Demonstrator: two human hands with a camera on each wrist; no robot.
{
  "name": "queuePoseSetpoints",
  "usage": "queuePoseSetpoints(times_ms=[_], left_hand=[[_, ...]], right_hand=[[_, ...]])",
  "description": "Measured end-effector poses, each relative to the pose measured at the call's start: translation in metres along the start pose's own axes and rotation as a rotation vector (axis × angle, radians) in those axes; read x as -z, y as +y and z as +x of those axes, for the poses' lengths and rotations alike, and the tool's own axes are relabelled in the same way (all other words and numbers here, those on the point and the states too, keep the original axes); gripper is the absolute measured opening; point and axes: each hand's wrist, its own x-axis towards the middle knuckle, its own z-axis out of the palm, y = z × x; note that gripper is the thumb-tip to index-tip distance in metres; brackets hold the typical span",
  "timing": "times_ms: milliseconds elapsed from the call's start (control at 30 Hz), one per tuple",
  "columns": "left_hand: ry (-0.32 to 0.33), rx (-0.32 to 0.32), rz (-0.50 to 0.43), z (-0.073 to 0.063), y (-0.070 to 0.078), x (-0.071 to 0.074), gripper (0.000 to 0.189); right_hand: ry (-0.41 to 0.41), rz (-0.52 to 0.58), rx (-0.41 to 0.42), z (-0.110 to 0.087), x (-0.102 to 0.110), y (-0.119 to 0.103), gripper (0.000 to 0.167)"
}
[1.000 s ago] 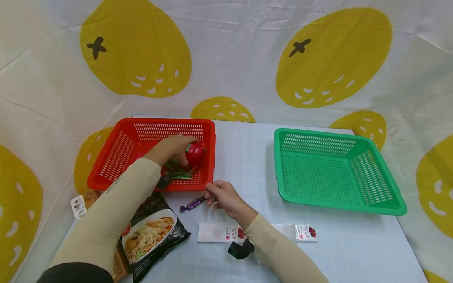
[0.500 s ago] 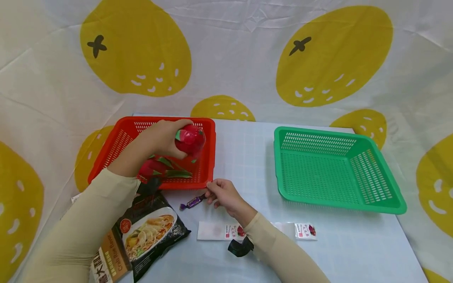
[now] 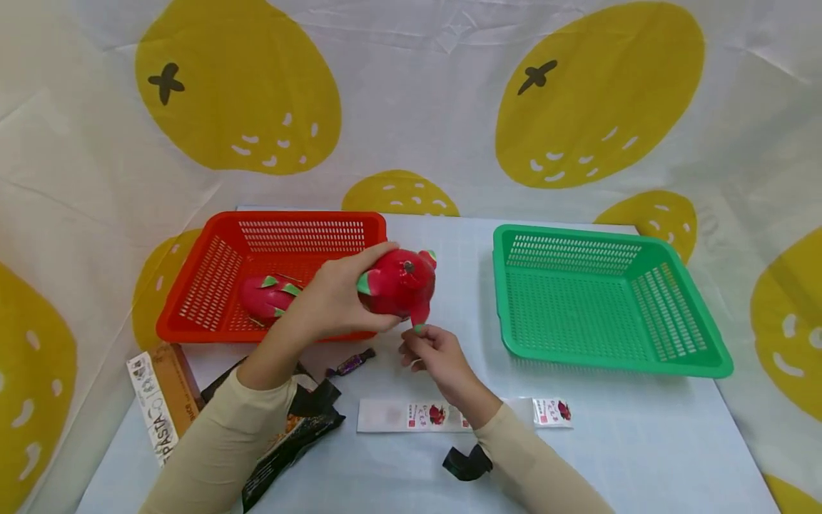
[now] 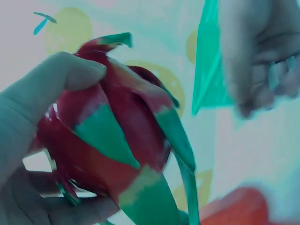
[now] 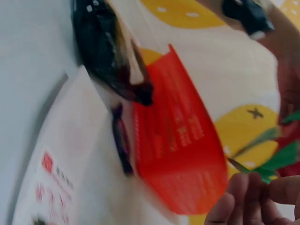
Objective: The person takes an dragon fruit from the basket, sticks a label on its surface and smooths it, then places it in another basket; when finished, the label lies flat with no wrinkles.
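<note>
My left hand [image 3: 343, 296] grips a red dragon fruit [image 3: 401, 283] with green-tipped scales, held up past the right front corner of the red basket [image 3: 168, 328]. In the left wrist view, thumb and fingers wrap the fruit [image 4: 133, 126] from the side. My right hand [image 3: 443, 357] hovers just below the fruit in the head view, its fingers loosely curled. The left wrist view shows that hand [image 4: 262, 61] apart from the fruit. Another dragon fruit [image 3: 265, 298] lies in the red basket, partly behind my left hand. A purple wrapped candy [image 3: 350, 363] lies before the basket.
A green basket [image 3: 616, 364] stands at the right with nothing in it. At the left are a pasta box [image 3: 173, 389] and a black noodle packet [image 3: 292, 446], both partly under my left arm. A long white packet [image 3: 385, 416] lies under my right wrist.
The left hand has lifted the dragon fruit out of the red basket and brought it right and nearer. My right hand has left the basket's front corner and shifted slightly right.
</note>
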Motion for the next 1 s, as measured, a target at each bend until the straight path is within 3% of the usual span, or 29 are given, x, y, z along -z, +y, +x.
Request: queuePoseSetpoints(times_ms=[133,200,300,367,467,567,667,833,1000], left_hand=[[0.072,-0.049,-0.094,-0.011,0.006,-0.021,0.089],[0.104,-0.072,-0.028,-0.017,0.013,-0.032,0.09],[0.128,-0.135,0.142,-0.026,0.025,-0.049,0.093],[0.137,-0.179,0.27,-0.032,0.033,-0.062,0.095],[0.144,-0.263,0.373,-0.039,0.037,-0.081,0.093],[0.158,-0.328,0.439,-0.044,0.035,-0.1,0.089],[0.151,-0.361,0.437,-0.048,0.029,-0.118,0.086],[0.06,-0.34,0.353,-0.052,0.01,-0.136,0.084],[-0.039,-0.194,0.318,-0.065,-0.009,-0.142,0.077]], right_hand=[[0.087,0.036,0.069,-0.026,0.029,-0.015,0.029],[0.06,0.075,0.141,-0.041,0.04,-0.026,0.034],[-0.085,0.146,0.239,-0.061,0.053,-0.039,0.046],[-0.174,0.157,0.262,-0.071,0.058,-0.043,0.054],[-0.205,0.158,0.199,-0.077,0.058,-0.042,0.062],[-0.125,0.166,0.096,-0.076,0.055,-0.035,0.064],[-0.017,0.173,0.014,-0.073,0.052,-0.023,0.061],[0.109,0.117,-0.045,-0.063,0.052,-0.001,0.058],[0.167,-0.026,-0.074,-0.049,0.056,0.016,0.066]])
